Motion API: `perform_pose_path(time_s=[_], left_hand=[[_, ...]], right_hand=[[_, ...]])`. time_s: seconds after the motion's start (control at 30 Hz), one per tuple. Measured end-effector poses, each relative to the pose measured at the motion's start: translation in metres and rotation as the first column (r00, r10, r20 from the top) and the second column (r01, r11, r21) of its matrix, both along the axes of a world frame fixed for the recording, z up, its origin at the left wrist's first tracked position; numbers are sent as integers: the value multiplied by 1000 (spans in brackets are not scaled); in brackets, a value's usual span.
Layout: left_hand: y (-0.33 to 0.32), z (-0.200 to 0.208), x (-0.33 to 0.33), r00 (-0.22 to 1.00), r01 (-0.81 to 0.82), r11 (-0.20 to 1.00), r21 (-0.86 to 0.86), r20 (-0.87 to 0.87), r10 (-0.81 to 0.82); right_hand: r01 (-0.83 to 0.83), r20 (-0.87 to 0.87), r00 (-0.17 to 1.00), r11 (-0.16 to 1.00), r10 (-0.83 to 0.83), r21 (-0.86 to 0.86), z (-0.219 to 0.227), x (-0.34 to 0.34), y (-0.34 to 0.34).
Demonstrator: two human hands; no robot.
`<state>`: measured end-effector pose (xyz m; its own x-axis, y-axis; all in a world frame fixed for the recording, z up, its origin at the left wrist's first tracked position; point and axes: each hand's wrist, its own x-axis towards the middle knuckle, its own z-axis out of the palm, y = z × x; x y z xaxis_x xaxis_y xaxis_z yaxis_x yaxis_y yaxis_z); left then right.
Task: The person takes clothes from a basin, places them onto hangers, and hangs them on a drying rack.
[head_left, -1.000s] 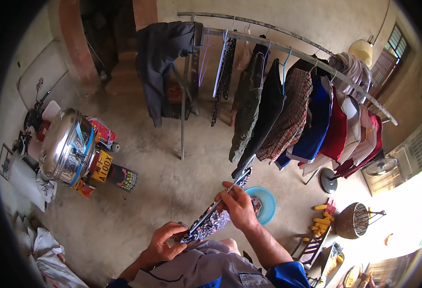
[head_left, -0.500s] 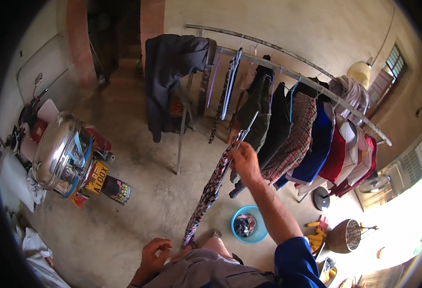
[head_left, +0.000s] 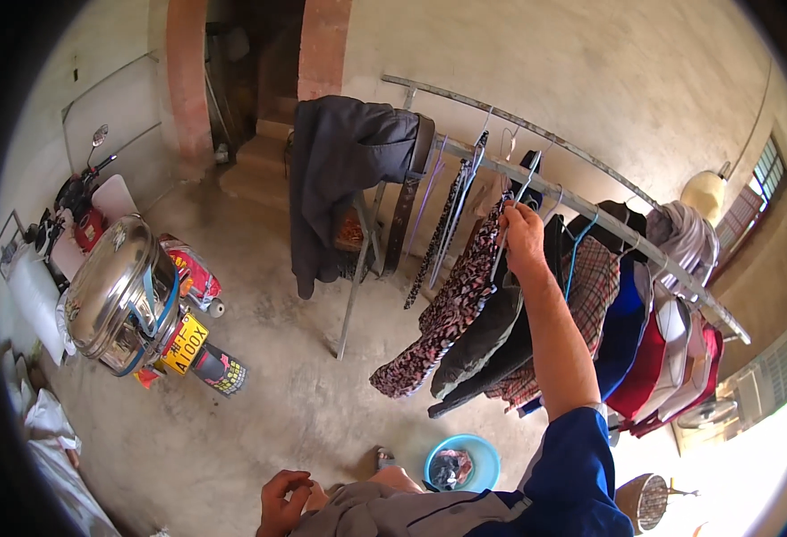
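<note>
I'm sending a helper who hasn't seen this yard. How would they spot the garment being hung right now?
Find the long metal clothes rail crossing the yard. Left of its row of hung clothes, the right hand holds a hanger at the rail. Below it hangs the patterned garment, pink-and-black speckled, unlike the plain dark trousers beside it.

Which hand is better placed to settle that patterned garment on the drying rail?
The right hand: it is raised at the rail, gripping the hanger of the patterned garment. The left hand hangs low by the waist, far from it.
</note>
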<state>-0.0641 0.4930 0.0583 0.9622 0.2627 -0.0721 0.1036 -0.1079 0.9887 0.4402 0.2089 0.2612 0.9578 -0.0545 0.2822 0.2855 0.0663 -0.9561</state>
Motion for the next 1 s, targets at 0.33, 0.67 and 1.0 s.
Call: perform_pose_path(time_s=[0.33, 0.67, 1.0], left_hand=[[-34, 22, 24, 985, -134, 990, -53, -113, 127], [-36, 17, 45, 995, -98, 993, -70, -20, 97], [-31, 11, 57, 955, 297, 952, 76, 2, -298]], right_hand=[[-29, -125, 992, 972, 0, -233, -43, 72, -13], [245, 306, 947, 831, -95, -500, -17, -16, -22], [-828, 651, 361, 550, 668, -104, 89, -312, 0]])
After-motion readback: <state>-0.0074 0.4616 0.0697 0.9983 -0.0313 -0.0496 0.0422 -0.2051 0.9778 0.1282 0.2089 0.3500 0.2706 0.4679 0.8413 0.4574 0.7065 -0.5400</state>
